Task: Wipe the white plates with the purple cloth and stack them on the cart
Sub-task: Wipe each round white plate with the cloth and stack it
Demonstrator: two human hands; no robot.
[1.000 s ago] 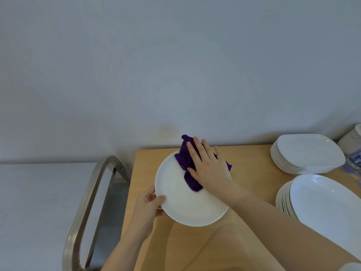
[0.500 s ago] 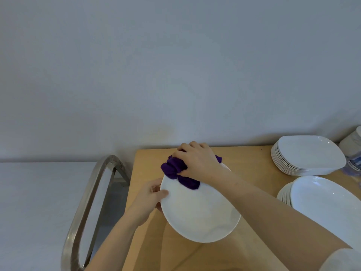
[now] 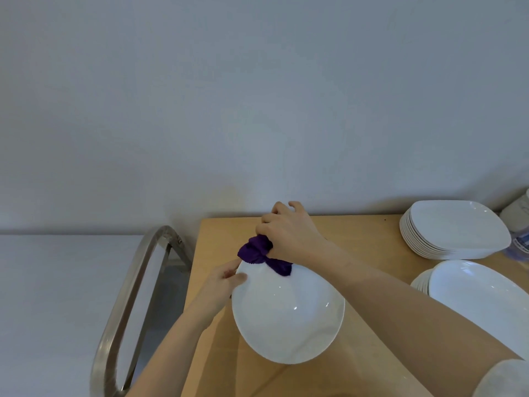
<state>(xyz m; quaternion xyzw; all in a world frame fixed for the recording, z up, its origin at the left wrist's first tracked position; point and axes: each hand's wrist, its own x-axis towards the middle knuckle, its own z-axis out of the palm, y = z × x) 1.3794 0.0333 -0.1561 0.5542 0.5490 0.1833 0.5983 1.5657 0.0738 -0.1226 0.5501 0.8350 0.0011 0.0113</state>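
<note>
A round white plate point(image 3: 289, 313) is held tilted above the wooden table point(image 3: 357, 245). My left hand point(image 3: 224, 285) grips its upper left rim. My right hand point(image 3: 289, 233) is closed around the bunched purple cloth point(image 3: 257, 253) at the plate's far edge, and part of the cloth hangs onto the plate. The metal handle of the cart point(image 3: 134, 299) stands to the left of the table; its shelf is mostly out of view.
A stack of squarish white plates point(image 3: 455, 230) sits at the table's back right. A second stack of larger oval plates point(image 3: 481, 290) lies at the right edge. A bottle point(image 3: 519, 245) and a white container point(image 3: 518, 207) stand at the far right by the wall.
My right hand went from flat on the cloth mid-plate to a fist bunching the cloth at the far rim. The plate has shifted toward me and tilted, with my left hand higher on its rim.
</note>
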